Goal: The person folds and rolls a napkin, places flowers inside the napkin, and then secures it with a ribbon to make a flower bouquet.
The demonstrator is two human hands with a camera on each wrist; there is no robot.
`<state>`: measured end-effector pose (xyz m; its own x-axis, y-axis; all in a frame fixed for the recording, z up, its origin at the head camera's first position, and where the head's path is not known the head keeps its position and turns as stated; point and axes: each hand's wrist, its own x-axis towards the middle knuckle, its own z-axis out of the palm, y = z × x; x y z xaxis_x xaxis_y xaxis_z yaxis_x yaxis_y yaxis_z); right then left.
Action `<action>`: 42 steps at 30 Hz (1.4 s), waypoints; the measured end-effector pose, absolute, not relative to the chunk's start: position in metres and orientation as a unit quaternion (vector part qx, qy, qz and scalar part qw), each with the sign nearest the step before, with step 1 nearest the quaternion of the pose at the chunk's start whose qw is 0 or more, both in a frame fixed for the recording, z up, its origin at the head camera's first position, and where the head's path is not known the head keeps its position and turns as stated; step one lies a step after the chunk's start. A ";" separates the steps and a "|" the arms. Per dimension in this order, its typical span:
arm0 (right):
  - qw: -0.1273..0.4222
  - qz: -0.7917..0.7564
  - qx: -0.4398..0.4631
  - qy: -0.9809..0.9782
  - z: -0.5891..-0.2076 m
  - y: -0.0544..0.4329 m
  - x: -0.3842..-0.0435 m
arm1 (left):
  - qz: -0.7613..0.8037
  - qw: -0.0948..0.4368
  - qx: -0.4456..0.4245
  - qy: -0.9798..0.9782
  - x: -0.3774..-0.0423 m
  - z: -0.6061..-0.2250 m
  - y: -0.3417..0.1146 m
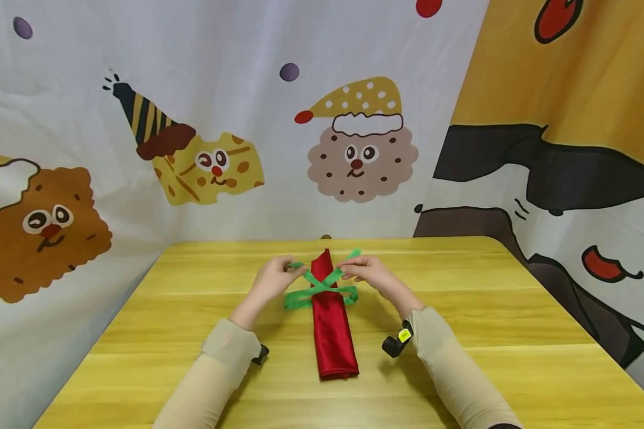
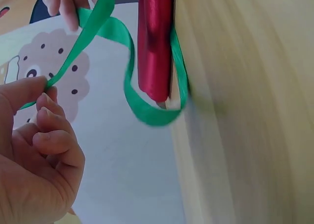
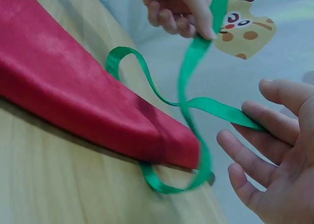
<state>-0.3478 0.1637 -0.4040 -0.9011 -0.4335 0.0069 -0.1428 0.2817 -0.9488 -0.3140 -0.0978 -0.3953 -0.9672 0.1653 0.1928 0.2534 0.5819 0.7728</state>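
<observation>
A long, narrow bundle of shiny red cloth [image 1: 334, 339] lies on the table, pointing away from me. Around its far part runs a green ribbon [image 1: 299, 299], its two ends crossing above the cloth with a loose loop at each side. My left hand [image 1: 276, 276] pinches one ribbon end between thumb and forefinger, left of the bundle; the other fingers curl loosely in the left wrist view. On the other side, my right hand [image 1: 369, 273] holds the other end. In the right wrist view that ribbon passes between two fingers, with the thumb apart. What the cloth contains is hidden.
The yellow wood-grain table [image 1: 440, 280] extends on both sides of the bundle. Behind it hangs a curtain [image 1: 279, 214] printed with cartoon biscuits and cheese. Small black cameras [image 1: 394, 345] are worn at both wrists, just above the tabletop.
</observation>
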 end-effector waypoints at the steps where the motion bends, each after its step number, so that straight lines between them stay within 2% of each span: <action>1: 0.124 -0.571 -0.183 0.791 -0.402 0.167 -0.349 | -0.439 0.053 -0.120 -0.889 -0.314 -0.394 -0.100; 9: 0.118 -0.556 -0.185 0.802 -0.390 0.195 -0.345 | -0.417 0.062 -0.124 -0.898 -0.308 -0.386 -0.121; 22: 0.128 -0.530 -0.172 0.820 -0.401 0.239 -0.332 | -0.382 0.050 -0.111 -0.916 -0.293 -0.390 -0.162; 31: 0.142 -0.530 -0.150 0.822 -0.411 0.256 -0.329 | -0.390 0.017 -0.072 -0.918 -0.294 -0.399 -0.187; 42: 0.140 -0.567 -0.142 0.799 -0.422 0.272 -0.332 | -0.358 -0.054 -0.061 -0.930 -0.295 -0.405 -0.194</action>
